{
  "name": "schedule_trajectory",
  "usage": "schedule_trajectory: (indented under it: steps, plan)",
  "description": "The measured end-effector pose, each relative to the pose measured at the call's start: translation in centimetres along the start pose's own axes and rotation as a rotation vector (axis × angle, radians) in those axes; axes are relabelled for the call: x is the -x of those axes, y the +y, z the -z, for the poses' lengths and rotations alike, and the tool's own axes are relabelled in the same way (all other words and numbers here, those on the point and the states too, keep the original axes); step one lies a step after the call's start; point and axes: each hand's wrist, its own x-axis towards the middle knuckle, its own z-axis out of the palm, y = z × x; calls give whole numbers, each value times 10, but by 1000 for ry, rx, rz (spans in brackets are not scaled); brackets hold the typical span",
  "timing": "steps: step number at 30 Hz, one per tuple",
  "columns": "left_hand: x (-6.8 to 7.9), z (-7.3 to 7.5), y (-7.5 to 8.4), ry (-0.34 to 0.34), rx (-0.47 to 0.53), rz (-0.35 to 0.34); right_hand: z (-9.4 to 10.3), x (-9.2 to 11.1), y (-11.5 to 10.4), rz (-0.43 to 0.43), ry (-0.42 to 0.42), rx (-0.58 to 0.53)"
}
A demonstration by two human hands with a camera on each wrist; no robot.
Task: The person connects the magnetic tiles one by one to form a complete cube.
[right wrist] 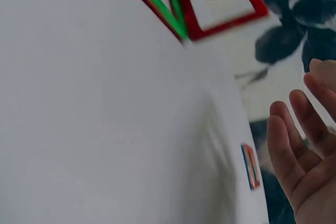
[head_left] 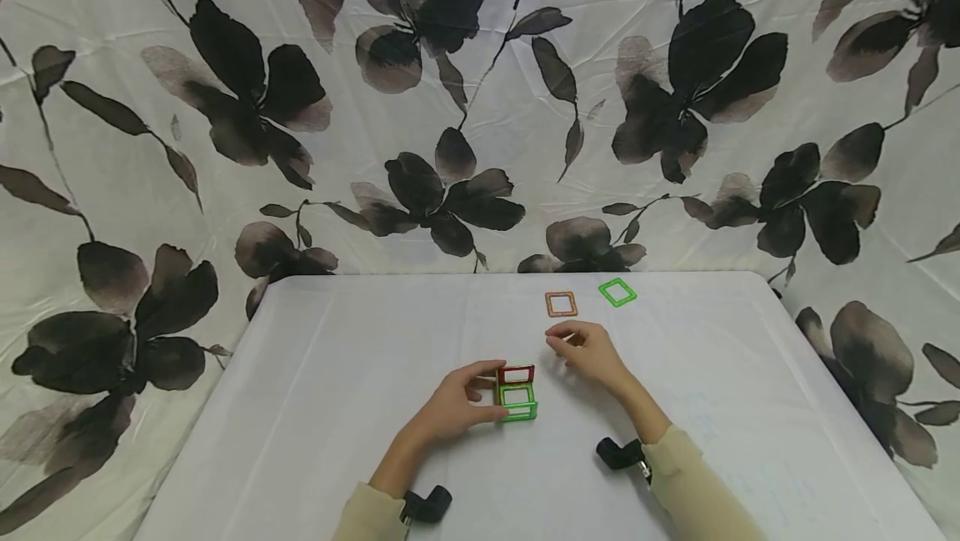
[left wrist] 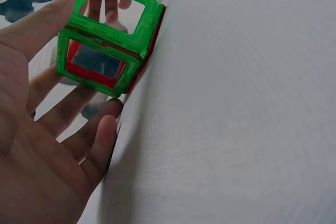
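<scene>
My left hand (head_left: pixel 453 403) holds a small box-like build of magnetic tiles (head_left: pixel 519 404) on the white table, thumb at its near side and fingers at the far side. Green and red see-through frames make it up. In the left wrist view, the thumb touches a green tile (left wrist: pixel 105 36); a red tile shows behind. A red tile (right wrist: pixel 228 26) of the build juts out in the right wrist view. My right hand (head_left: pixel 592 353), fingers loosely bent and holding nothing, hovers just short of a loose orange square tile (head_left: pixel 562 314).
A loose green square tile (head_left: pixel 607 298) lies right of the orange one, near the table's far edge. Behind the white table (head_left: pixel 337 341) hangs a flower-patterned cloth (head_left: pixel 525 107). Each wrist wears a black camera mount (head_left: pixel 618 453).
</scene>
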Motion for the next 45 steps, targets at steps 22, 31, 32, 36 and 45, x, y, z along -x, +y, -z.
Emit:
schedule_trajectory:
  steps: [22,31,32,36,45]
  plan:
    - [4,2,-1,-20,-54,-21,107,-52,68,-479,496,-35]
    - [3,0,1,-28,-52,-7,110,-53,74,-659,581,-49]
    - [5,2,7,-29,-49,-7,111,-53,74,-660,570,-34]
    - [6,5,21,-26,-20,-9,112,-58,73,-676,545,11]
    - [2,0,-1,-10,-16,-2,111,-60,75,-679,510,84]
